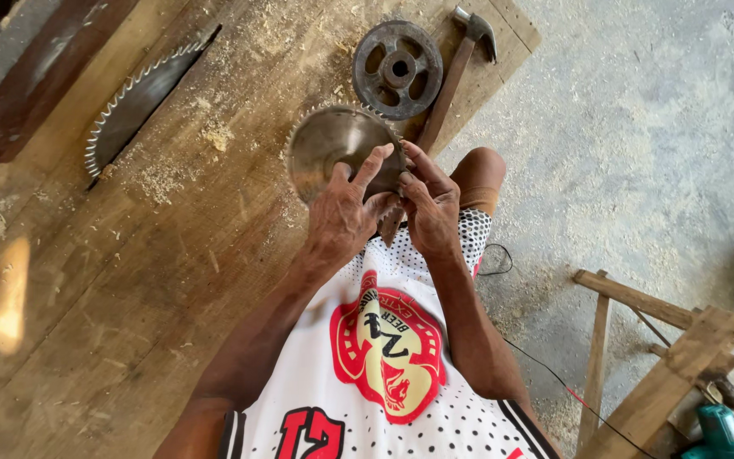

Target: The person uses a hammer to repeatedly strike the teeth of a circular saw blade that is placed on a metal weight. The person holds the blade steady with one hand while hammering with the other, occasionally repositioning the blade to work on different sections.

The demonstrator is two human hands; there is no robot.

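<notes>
I see my left hand (341, 217) spread flat on the face of the loose circular saw blade (337, 149), held over the edge of the wooden saw table (129, 280), while my right hand (431, 208) pinches its toothed rim with closed fingers; to do this well, I judge I should keep the fingertips on the flat steel and away from the teeth, and turn the disc slowly. From left to right I count one mounted saw blade (133, 106) in the table slot, one loose blade in my hands, one cast pulley wheel (398, 70), one claw hammer (456, 72) and one green power tool (719, 433).
</notes>
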